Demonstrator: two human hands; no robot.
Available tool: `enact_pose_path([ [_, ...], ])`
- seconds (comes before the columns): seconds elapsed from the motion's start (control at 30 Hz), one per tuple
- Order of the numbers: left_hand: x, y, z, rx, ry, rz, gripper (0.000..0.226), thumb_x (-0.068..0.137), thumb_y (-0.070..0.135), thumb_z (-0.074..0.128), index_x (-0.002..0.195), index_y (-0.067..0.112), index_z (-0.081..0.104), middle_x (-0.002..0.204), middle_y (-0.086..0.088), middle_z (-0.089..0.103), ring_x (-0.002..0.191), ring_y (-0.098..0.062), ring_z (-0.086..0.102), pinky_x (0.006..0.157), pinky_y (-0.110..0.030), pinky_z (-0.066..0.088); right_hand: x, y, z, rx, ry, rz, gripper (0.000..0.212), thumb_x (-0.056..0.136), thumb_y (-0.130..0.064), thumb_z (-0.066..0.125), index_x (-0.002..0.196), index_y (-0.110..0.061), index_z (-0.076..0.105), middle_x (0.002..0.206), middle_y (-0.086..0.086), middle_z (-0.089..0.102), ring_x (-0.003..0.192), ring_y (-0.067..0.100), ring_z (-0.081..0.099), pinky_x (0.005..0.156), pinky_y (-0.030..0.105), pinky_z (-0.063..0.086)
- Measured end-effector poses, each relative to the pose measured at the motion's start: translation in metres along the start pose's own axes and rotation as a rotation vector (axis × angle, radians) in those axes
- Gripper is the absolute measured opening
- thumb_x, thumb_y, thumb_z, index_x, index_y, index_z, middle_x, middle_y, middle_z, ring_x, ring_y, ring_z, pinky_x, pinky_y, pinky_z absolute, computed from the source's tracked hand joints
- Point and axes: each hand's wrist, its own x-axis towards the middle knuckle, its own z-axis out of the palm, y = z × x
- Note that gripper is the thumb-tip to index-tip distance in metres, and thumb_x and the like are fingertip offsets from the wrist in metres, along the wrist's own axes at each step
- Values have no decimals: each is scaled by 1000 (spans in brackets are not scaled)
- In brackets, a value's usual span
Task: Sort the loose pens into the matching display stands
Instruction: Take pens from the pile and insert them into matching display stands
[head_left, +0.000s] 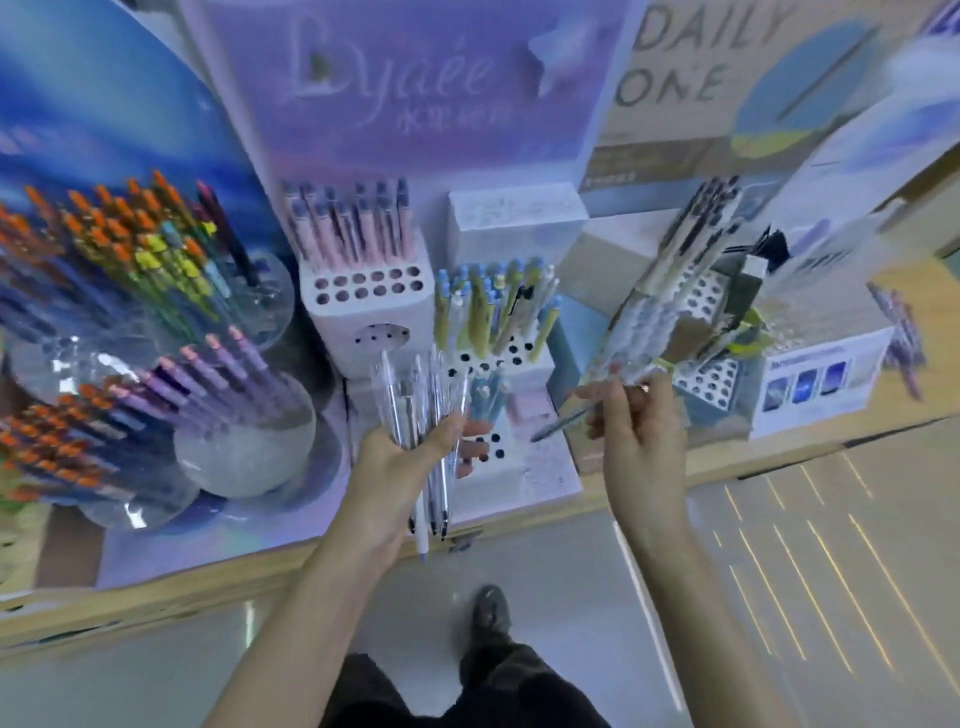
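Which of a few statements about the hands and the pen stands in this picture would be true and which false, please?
1. The left hand grips a bundle of clear pens. True.
2. The right hand holds nothing. False: it pinches a single pen.
3. Every hole in the white stand behind the pink pens is filled. False: the pink pens fill the back rows, and the front rows of holes are empty.
4. The orange-topped pens stand at the left of the display. True.
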Motion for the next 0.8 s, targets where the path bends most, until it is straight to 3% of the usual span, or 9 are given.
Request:
enact_pose_path([
  [0.1, 3, -3, 27, -5, 13, -16, 13, 90, 12, 58, 84, 11, 70, 80, -1, 75, 72, -15, 71, 68, -25, 58, 23, 20, -28, -117, 88, -35, 13, 99, -17, 48, 90, -7, 52, 79, 9, 62, 76, 26, 60, 66, 35, 44],
  [0.2, 5, -5, 45, -10, 5, -43, 13, 90, 15, 58, 90, 8, 69, 83, 0, 76, 74, -13, 72, 64, -22, 56, 45, 38, -46, -110, 121, -16, 18, 100, -18, 47, 83, -23, 48, 83, 12, 61, 78, 27, 61, 72, 48, 51],
  [0.33, 11, -5, 60, 7, -18, -57, 14, 90, 18, 58, 89, 10, 71, 86, 0, 76, 78, -15, 72, 67, -22, 56, 61, 55, -51, -89, 63, 33, 17, 100, -20, 45, 83, -22, 46, 85, 11, 63, 78, 17, 62, 75, 49, 53],
  [0.5, 20, -1, 68, -16, -41, -69, 13, 89, 18, 58, 95, 12, 68, 85, 1, 76, 78, -14, 72, 66, -23, 56, 71, 58, -52, -156, 51, -2, 22, 100, -22, 44, 80, -28, 43, 79, 7, 63, 72, 22, 60, 66, 50, 51],
  [0.67, 23, 2, 70, -53, -59, -90, 14, 87, 18, 59, 95, 12, 69, 86, -1, 76, 80, -16, 72, 64, -22, 54, 68, 66, -53, -146, 94, -31, 23, 100, -20, 44, 82, -34, 44, 80, 7, 62, 77, 25, 62, 72, 53, 52],
  [0.8, 24, 3, 69, -68, -54, -87, 13, 89, 16, 58, 96, 13, 69, 86, -2, 76, 81, -17, 72, 64, -23, 55, 65, 74, -51, -186, 9, -43, 16, 99, -13, 48, 85, -20, 50, 81, 7, 63, 78, 24, 62, 75, 44, 52],
])
